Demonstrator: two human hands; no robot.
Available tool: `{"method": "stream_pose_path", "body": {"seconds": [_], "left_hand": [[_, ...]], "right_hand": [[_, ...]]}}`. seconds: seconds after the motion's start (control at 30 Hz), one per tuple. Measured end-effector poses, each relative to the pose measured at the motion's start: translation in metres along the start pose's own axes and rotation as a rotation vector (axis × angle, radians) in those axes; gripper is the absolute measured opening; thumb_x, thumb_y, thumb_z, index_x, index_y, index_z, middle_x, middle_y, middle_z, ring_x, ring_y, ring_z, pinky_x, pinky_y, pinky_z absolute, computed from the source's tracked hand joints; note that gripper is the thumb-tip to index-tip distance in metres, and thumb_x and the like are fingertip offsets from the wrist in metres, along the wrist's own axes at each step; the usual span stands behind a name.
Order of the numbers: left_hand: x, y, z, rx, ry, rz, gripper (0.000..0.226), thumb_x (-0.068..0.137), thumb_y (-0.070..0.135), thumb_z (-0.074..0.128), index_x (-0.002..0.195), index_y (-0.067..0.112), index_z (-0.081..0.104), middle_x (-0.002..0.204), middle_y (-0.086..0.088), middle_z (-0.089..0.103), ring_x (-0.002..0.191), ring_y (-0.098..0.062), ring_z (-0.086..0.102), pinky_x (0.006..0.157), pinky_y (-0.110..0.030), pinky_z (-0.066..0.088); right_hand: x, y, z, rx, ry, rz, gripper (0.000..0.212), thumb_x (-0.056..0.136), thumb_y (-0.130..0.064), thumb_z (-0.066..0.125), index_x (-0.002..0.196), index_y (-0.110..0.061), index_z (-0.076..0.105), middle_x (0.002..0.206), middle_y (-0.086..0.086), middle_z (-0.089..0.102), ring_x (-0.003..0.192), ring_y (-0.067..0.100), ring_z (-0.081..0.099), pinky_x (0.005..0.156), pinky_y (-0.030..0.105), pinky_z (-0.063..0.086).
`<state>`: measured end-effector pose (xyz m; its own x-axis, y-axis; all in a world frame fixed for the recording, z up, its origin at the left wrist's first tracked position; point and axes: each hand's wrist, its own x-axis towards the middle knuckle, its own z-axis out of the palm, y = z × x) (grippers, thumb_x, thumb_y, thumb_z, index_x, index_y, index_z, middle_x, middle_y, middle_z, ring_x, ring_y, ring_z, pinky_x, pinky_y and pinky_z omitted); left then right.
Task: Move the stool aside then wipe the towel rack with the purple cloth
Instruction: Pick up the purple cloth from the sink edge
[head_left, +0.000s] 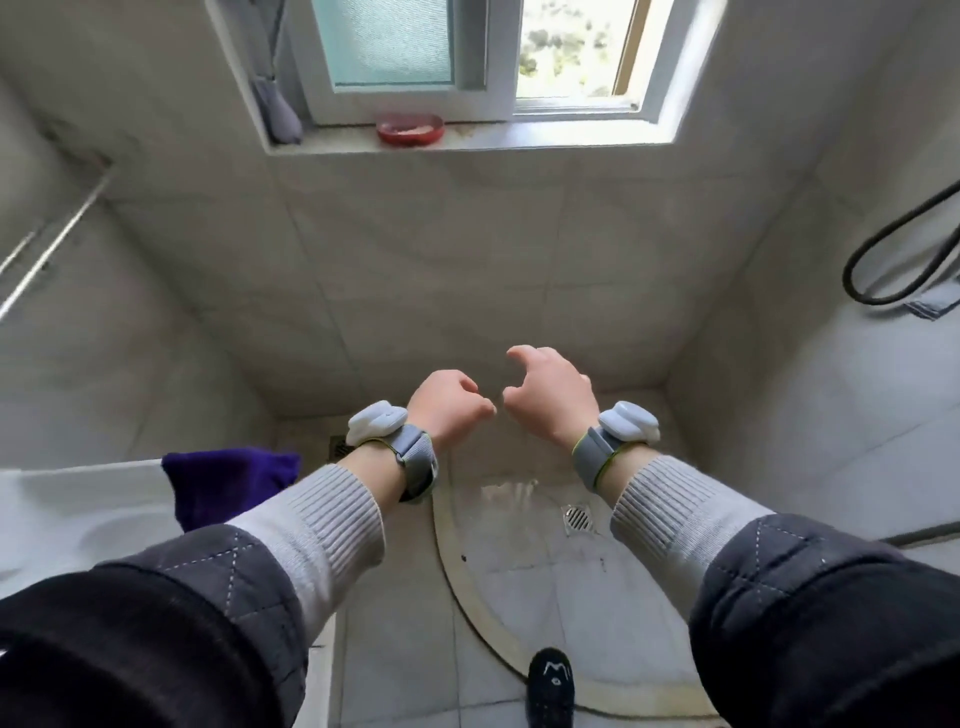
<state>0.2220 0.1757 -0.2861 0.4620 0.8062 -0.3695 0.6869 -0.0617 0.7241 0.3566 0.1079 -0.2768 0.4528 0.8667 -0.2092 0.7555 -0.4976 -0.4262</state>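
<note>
The purple cloth (228, 486) lies crumpled on the rim of a white basin (78, 499) at the lower left. A metal towel rack (49, 249) with thin bars runs along the left wall, well above the cloth. My left hand (449, 410) is held out in front of me at mid-frame, its fingers curled in with nothing in them. Just to its right, my right hand (550, 392) is loosely open and holds nothing. Both hands are over the shower floor, clear of the cloth and the rack. No stool is in view.
A window sill (467, 140) holds a red soap dish (410, 129) and a grey pouch (278, 111). A black hose (883, 254) loops on the right wall. A curved shower threshold (452, 566), a floor drain (578, 518) and my shoe (550, 686) are below.
</note>
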Motion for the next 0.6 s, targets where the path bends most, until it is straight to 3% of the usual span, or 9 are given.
{"method": "stream_pose_path", "body": {"seconds": [0.07, 0.17, 0.3, 0.47, 0.6], "left_hand": [[0.004, -0.013, -0.028, 0.043, 0.069, -0.050, 0.032, 0.081, 0.026, 0.074, 0.111, 0.018, 0.065, 0.111, -0.001, 0.067, 0.105, -0.022, 0.064, 0.098, -0.040, 0.053], [0.003, -0.031, -0.059, 0.067, 0.143, -0.140, 0.050, 0.082, 0.029, 0.073, 0.128, 0.014, 0.060, 0.124, -0.003, 0.065, 0.114, -0.023, 0.062, 0.099, -0.038, 0.051], [0.000, -0.055, -0.098, 0.054, 0.319, -0.299, 0.055, 0.079, 0.028, 0.074, 0.130, 0.014, 0.057, 0.122, -0.003, 0.062, 0.106, -0.023, 0.062, 0.090, -0.030, 0.050], [-0.007, -0.085, -0.131, -0.015, 0.468, -0.439, 0.064, 0.079, 0.032, 0.077, 0.136, 0.012, 0.054, 0.135, -0.010, 0.058, 0.114, -0.028, 0.061, 0.097, -0.040, 0.052], [-0.025, -0.109, -0.148, -0.076, 0.562, -0.532, 0.062, 0.083, 0.032, 0.077, 0.136, 0.011, 0.055, 0.125, -0.008, 0.061, 0.112, -0.026, 0.059, 0.088, -0.029, 0.041]], "right_hand": [[0.021, -0.032, 0.003, 0.009, -0.032, -0.079, 0.060, 0.087, -0.026, 0.054, 0.146, -0.032, 0.046, 0.144, 0.002, 0.052, 0.127, 0.028, 0.053, 0.103, 0.043, 0.037], [0.041, -0.066, 0.013, 0.020, -0.083, -0.156, 0.062, 0.087, -0.025, 0.053, 0.148, -0.031, 0.045, 0.145, 0.002, 0.052, 0.128, 0.028, 0.054, 0.104, 0.043, 0.037], [0.068, -0.116, 0.031, 0.005, -0.158, -0.305, 0.060, 0.087, -0.027, 0.054, 0.147, -0.033, 0.046, 0.144, 0.001, 0.052, 0.128, 0.028, 0.053, 0.103, 0.043, 0.037], [0.088, -0.157, 0.048, -0.035, -0.280, -0.445, 0.055, 0.086, -0.027, 0.056, 0.140, -0.035, 0.050, 0.135, 0.001, 0.055, 0.124, 0.031, 0.055, 0.103, 0.043, 0.040], [0.097, -0.175, 0.061, -0.033, -0.335, -0.511, 0.057, 0.084, -0.026, 0.056, 0.140, -0.037, 0.051, 0.130, 0.000, 0.057, 0.119, 0.030, 0.057, 0.102, 0.044, 0.041]]}}
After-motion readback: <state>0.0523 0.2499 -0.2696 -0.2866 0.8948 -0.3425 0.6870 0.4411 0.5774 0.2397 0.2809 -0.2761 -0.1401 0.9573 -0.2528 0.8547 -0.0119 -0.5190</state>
